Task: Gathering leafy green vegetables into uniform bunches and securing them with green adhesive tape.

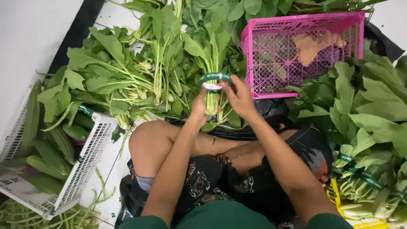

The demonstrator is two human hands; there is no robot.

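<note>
Over the lap, left hand [199,108] is gripping a bunch of leafy greens [212,63] by the stems so it stays upright, while right hand [239,99] is pinching green tape [215,77], probably wrapping it around them; pink crate [305,55] is sitting just beyond.

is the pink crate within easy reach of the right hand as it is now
Probably yes. The right hand is at the green tape around the bunch of greens, and the pink crate stands just beside it with its near corner close. Nothing lies between them, though the hand is busy with the tape.
</note>
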